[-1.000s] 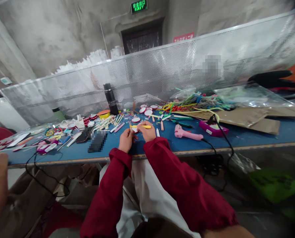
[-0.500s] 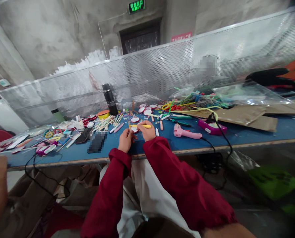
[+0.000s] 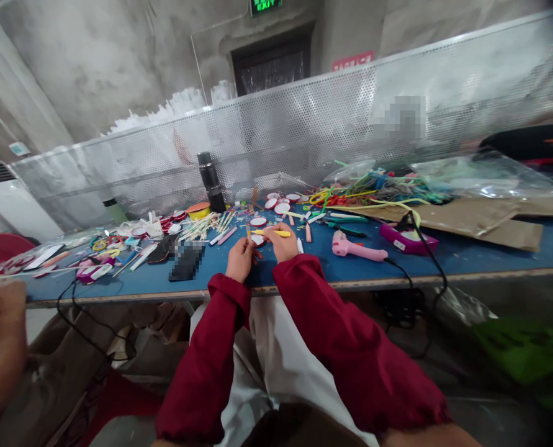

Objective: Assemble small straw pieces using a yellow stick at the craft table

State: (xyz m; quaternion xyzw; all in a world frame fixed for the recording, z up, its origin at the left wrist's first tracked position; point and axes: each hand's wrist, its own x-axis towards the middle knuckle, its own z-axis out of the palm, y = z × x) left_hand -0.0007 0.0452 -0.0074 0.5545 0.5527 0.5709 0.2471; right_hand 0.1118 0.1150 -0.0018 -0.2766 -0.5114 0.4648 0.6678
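My left hand is closed in a pinch on a thin tan strip, which points up from the fingertips. My right hand is wrapped round a slim yellow-handled tool, held nearly level. Its pale tip reaches left to the strip; I cannot make out the tip's exact kind. Just beyond the hands lies a round white disc with a red rim. A similar white disc shows partly between my hands. Both hands are over the front of the blue table.
A pink glue gun lies to the right, beside green-handled pliers and a purple box. A phone and a black bottle are left. A co-worker's arm is at far left.
The view has shifted slightly, so everything sits further right. More of the co-worker's arm shows. My hands keep nearly the same pose, with the yellow tool still by the strip.
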